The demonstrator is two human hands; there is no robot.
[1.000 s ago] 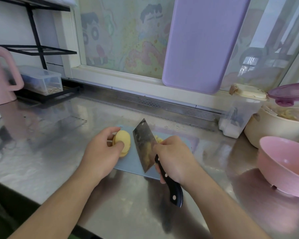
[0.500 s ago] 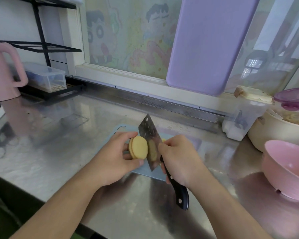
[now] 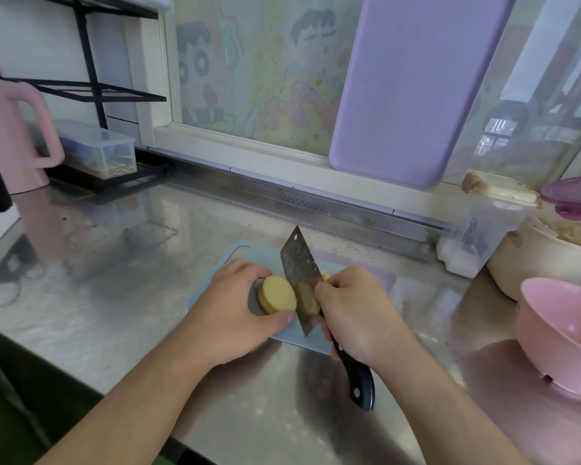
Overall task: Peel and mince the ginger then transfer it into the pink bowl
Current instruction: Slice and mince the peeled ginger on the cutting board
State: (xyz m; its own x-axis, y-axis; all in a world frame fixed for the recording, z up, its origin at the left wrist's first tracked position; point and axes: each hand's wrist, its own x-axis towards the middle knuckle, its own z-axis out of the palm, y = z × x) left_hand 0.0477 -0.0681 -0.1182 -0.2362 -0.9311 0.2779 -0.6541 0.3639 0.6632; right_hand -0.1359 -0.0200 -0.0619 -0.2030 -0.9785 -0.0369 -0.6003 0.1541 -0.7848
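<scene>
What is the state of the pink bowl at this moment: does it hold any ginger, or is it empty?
Empty, as far as shows: the pink bowl has a bare inside, though the frame edge cuts part off. The ginger is on the board.

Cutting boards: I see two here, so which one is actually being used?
The small pale blue board lying flat on the steel counter, with the ginger and cleaver over it. The larger purple board stands upright against the window, untouched.
</scene>
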